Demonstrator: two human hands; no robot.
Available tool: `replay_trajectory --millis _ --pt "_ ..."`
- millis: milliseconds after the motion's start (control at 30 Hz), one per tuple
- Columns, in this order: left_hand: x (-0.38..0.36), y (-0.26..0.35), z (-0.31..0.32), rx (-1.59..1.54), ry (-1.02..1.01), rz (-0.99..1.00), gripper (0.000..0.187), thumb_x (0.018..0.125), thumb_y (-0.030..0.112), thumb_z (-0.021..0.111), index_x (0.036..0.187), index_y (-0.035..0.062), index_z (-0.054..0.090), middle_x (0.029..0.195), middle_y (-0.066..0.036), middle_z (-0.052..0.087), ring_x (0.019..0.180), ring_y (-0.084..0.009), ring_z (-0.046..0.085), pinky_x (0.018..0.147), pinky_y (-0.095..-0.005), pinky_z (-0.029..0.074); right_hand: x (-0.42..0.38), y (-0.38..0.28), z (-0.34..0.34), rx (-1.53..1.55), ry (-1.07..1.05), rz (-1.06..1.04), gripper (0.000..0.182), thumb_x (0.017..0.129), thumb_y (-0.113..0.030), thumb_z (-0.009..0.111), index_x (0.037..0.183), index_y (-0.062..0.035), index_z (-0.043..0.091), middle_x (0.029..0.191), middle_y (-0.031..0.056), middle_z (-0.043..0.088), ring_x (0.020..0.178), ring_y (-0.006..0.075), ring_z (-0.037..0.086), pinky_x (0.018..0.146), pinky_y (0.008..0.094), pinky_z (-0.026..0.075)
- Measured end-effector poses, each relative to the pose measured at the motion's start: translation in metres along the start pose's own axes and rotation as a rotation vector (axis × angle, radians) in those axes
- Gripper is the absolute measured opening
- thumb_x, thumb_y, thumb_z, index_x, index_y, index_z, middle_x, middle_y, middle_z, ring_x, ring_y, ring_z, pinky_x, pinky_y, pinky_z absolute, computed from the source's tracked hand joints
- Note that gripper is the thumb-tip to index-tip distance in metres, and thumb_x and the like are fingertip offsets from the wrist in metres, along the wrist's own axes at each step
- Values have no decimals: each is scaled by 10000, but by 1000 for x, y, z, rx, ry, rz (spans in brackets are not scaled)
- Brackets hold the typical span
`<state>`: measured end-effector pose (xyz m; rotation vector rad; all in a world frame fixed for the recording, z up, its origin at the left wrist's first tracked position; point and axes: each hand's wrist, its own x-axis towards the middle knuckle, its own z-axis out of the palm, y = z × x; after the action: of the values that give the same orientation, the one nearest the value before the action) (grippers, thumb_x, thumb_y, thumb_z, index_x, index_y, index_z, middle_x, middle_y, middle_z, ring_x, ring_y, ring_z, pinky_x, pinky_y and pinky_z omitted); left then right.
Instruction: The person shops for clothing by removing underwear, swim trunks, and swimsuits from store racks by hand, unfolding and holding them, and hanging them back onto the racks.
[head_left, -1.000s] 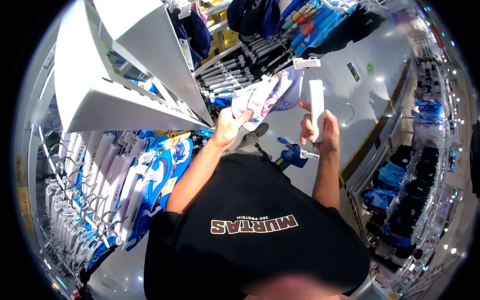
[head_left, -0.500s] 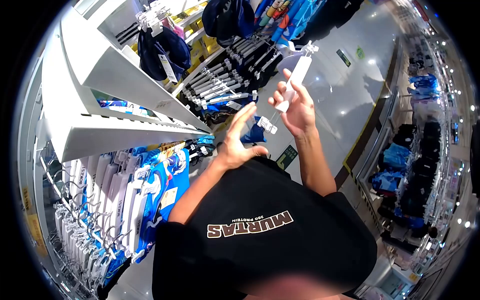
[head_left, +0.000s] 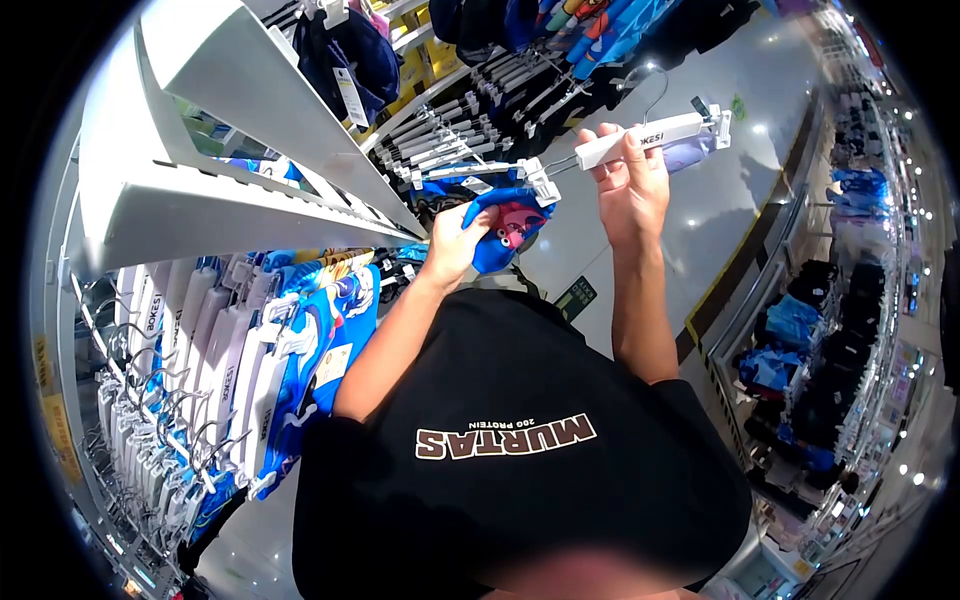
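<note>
My right hand (head_left: pixel 636 190) grips a white clip hanger (head_left: pixel 642 140) around its bar, thumb in front, fingertips over the top edge. The hanger is held nearly level, with its metal hook pointing up. From the clip at its left end hangs a blue printed cloth piece (head_left: pixel 515 225) with a pink cartoon figure. My left hand (head_left: pixel 458 245) is closed on the left edge of this cloth, thumb on the near side. Behind the bar near the right clip shows a pale lavender piece (head_left: pixel 690 153).
White display shelving (head_left: pixel 250 210) juts in at left, above a rack of printed clothes (head_left: pixel 325 340) on white hangers. Ahead stands another rack of hangers (head_left: pixel 450 135), with dark caps (head_left: pixel 345 60) above it. Folded dark and blue clothes (head_left: pixel 790 340) line a display across the aisle floor (head_left: pixel 690 230).
My left hand has gone from spread fingers to holding the blue cloth. The hanger has swung from steeply tilted to nearly level, and my right hand has moved slightly right.
</note>
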<state>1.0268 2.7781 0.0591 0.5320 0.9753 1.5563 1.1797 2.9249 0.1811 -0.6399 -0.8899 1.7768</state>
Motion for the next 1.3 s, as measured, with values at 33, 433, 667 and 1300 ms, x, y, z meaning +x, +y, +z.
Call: replay_trajectory --millis 33,433,667,1300 --pt "-2 0 -1 -107 -27 -23 153 946 62 579 1029 -42 655 965 -37 664 843 -82 595 778 -241 504 3 0 -1 -5 22 2 279 937 -132 621 1130 -61 432 1071 174 619 989 367 656 860 453 555" --pt "-7 19 11 50 59 40 352 922 245 681 1132 -35 641 1039 -65 672 928 -124 612 858 -272 483 25 6 14 9 4 19 247 956 -179 604 1114 -52 463 1048 140 631 992 312 658 848 391 550" --pt "-9 15 9 151 171 169 308 930 214 656 1120 -25 613 1044 -99 674 909 -157 647 819 -298 511 71 -3 71 231 -170 -23 258 968 -169 581 1132 -15 454 1068 170 611 986 330 650 872 434 543" --pt "-18 -2 -20 245 280 22 212 933 177 644 1033 -10 634 921 -92 688 775 -139 660 695 -259 520 119 32 139 341 -517 56 217 961 -181 576 1109 -23 564 1004 161 656 948 338 667 872 437 551"
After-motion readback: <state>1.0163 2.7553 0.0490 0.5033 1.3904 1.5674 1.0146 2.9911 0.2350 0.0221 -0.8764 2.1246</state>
